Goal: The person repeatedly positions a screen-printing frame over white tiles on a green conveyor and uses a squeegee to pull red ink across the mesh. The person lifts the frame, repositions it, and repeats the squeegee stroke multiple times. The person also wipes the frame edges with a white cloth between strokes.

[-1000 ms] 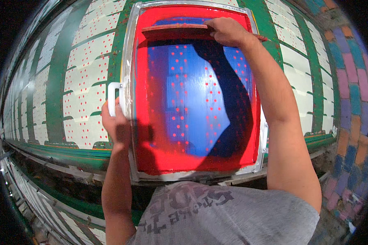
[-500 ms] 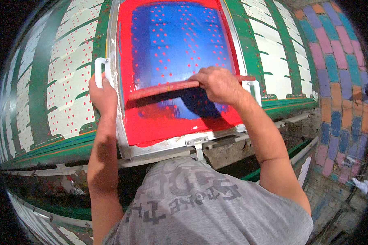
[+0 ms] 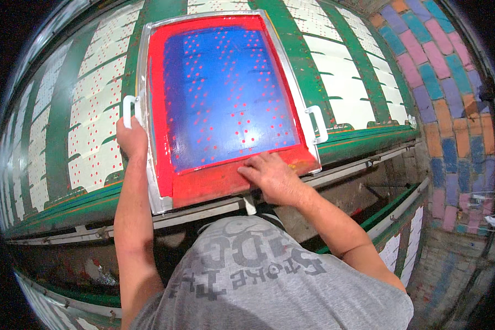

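Note:
A screen-printing frame [image 3: 147,49] lies on the green table, with red ink round a blue mesh [image 3: 231,93] showing red dots. My left hand [image 3: 132,137] is closed round the white handle [image 3: 127,107] on its left side. Along the frame's near edge, my right hand [image 3: 267,179] grips a wide, red-stained squeegee [image 3: 209,184], fingers over its upper edge. A second white handle [image 3: 318,122] sits on the right side.
White sheets [image 3: 96,110], many with red dots, lie in rows on the green table [image 3: 58,126] either side. A metal rail [image 3: 379,154] runs along the near edge, above a dark gap. A floor [image 3: 434,99] of painted coloured bricks is at right.
My right hand has drawn the squeegee from the far end of the screen down to the near edge, uncovering the blue mesh. My left hand has stayed on its handle while the view has shifted.

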Available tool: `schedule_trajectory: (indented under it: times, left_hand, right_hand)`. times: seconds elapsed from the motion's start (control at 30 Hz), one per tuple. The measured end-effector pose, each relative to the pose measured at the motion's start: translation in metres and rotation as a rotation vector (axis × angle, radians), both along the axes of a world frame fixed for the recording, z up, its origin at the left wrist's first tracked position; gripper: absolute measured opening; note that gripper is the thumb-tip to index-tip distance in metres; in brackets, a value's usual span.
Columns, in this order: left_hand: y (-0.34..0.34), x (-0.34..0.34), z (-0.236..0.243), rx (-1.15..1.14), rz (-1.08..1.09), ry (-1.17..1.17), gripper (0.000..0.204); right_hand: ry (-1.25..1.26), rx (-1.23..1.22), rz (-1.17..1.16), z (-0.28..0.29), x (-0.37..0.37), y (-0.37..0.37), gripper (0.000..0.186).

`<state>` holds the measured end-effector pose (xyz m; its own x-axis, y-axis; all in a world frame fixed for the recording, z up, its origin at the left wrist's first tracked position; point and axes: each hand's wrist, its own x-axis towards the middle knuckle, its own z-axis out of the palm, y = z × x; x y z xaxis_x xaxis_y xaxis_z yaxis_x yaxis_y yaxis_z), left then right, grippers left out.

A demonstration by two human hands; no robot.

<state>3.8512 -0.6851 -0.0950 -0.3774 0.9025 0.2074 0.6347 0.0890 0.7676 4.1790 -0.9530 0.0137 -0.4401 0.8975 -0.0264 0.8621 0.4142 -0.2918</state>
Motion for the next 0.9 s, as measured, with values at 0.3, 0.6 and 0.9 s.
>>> schedule_trajectory:
  times: [0.3, 0.6, 0.9]
  left_hand:
    - [0.004, -0.007, -0.012, 0.035, 0.078, 0.180, 0.031]
    - [0.020, -0.017, -0.027, 0.057, 0.134, 0.212, 0.030]
    - [0.019, -0.015, -0.021, 0.027, 0.137, 0.180, 0.036]
  right_hand:
    - [0.298, 0.023, 0.153, -0.012, 0.045, -0.024, 0.057]
    - [0.462, 0.402, -0.502, -0.014, 0.174, -0.016, 0.058]
    - [0.799, -0.024, -0.878, -0.049, 0.203, 0.006, 0.059]
